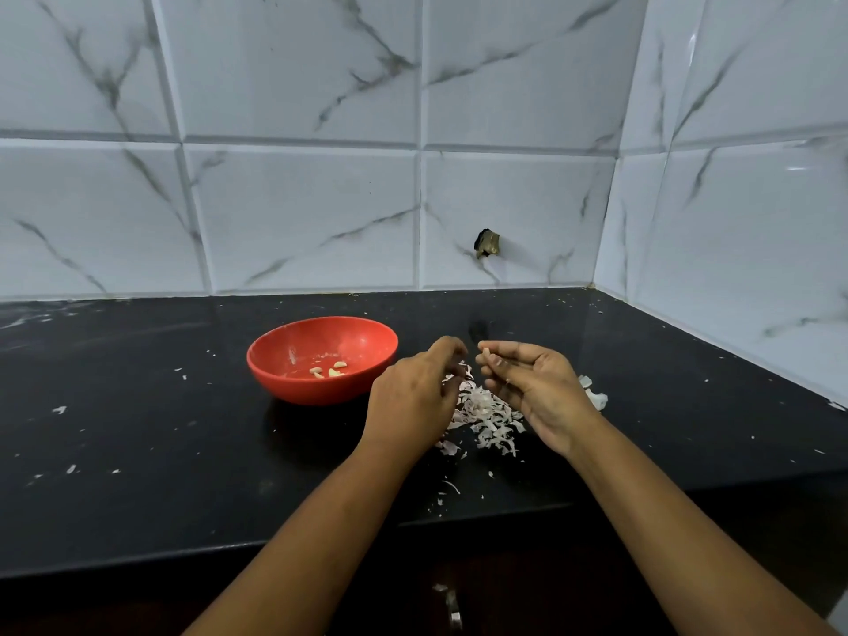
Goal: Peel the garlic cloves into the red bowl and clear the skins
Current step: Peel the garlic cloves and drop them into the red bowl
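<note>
The red bowl (293,360) sits on the black counter (137,406) with three peeled garlic cloves (328,369) inside. To its right lies a heap of pinkish-white garlic skins (488,417). Over that heap my right hand (537,387) is palm-up and pinches a small garlic clove (486,350) at its fingertips. My left hand (413,397) hovers palm-down just left of it, fingers curled, tips close to the clove; what they hold is hidden.
A few unpeeled white cloves (594,394) lie behind my right hand. Skin flecks are scattered along the counter and its front edge (321,539). Marble-tiled walls (504,199) close the back and right side, with a small brass fitting (487,243) on the back wall.
</note>
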Motion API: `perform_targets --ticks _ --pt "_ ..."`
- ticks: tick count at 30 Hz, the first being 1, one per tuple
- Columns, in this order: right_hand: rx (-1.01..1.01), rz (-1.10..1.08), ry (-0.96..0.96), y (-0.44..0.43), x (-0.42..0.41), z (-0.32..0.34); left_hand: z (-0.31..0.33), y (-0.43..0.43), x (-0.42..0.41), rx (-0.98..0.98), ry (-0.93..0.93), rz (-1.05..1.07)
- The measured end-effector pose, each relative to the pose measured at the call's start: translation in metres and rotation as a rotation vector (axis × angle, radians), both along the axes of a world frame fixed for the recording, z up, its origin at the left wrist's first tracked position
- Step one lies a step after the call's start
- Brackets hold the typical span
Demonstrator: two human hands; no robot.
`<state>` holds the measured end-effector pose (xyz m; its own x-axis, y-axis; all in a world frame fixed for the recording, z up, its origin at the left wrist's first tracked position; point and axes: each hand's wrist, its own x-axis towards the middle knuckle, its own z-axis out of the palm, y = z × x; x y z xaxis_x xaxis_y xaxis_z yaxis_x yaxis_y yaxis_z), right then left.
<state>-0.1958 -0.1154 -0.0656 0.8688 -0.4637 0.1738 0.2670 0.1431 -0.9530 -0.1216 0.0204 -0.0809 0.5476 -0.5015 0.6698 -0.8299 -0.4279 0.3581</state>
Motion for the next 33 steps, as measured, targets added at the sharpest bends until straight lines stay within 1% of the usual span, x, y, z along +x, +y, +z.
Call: perform_targets --ticks 6,11,17,29,33 --pt "-0.064 0.017 0.046 0.0015 -0.0007 -0.0014 -0.0014 -0.0007 0.0028 0.011 -0.061 0.016" --pt "-0.105 0.072 0.074 0.0043 -0.0008 -0.0008 0.0008 0.0011 0.0010 -0.118 -0.100 -0.017" --pt "-0.130 0.095 0.099 0.0069 -0.0020 -0.0002 0.0028 0.0022 0.0017 -0.148 -0.105 -0.008" --pt "-0.163 0.084 0.106 0.0058 -0.0017 -0.0017 0.0015 0.0024 0.0030 0.049 -0.189 -0.033" --pt "-0.197 0.095 0.120 0.0052 -0.0013 -0.0029 0.0013 0.0021 0.0027 0.118 -0.174 -0.008"
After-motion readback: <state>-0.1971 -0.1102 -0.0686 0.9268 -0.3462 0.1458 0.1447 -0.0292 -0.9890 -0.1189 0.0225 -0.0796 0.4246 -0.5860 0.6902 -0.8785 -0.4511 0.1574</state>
